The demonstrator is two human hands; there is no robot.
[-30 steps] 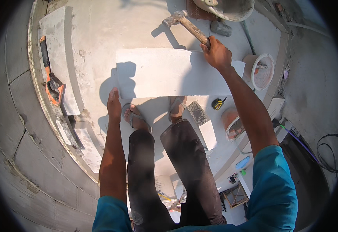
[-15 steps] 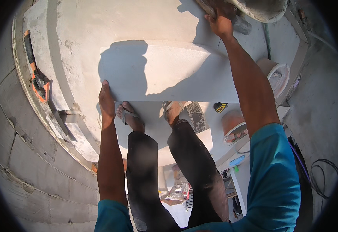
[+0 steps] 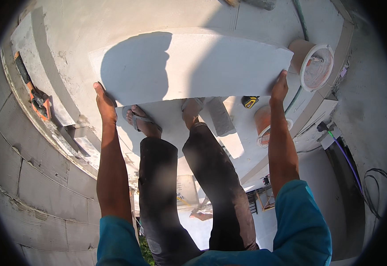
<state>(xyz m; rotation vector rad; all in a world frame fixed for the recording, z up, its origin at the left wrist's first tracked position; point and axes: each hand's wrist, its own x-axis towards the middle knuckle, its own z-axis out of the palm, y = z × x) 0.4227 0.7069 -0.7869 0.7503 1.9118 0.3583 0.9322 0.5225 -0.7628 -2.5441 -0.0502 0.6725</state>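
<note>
Grey block [image 3: 193,66], left hand [image 3: 105,104] and right hand [image 3: 280,87] gripping its ends

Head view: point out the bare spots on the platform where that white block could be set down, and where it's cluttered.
Both hands, left hand and right hand, grip the ends of the white block. Bare floor lies beyond the block toward the top, and left of it up to the raised ledge. Crowded: the right side, with the white-rimmed bucket, orange bucket, tape measure, and the feet beneath.
</note>
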